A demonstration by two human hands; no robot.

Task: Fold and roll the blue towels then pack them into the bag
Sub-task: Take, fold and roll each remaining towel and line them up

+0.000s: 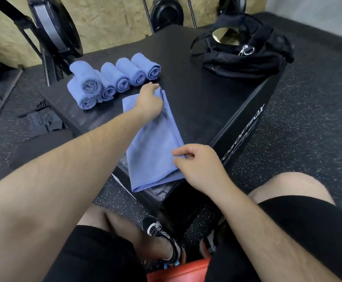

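Observation:
A blue towel (151, 147), folded into a long strip, lies on the black box (202, 102) with its near end hanging over the front corner. My left hand (148, 99) grips the strip's far end at its right edge. My right hand (194, 161) pinches the right edge near the near end. Several rolled blue towels (113, 80) lie side by side at the box's far left, one stacked on top of the others. The black bag (245, 49) sits open at the far right corner of the box.
The box stands on speckled black rubber flooring (308, 129). Weight plates and a rack (52, 33) lean against the wooden wall behind. My knees and shoes are below the box's near corner, over a red seat (176, 271).

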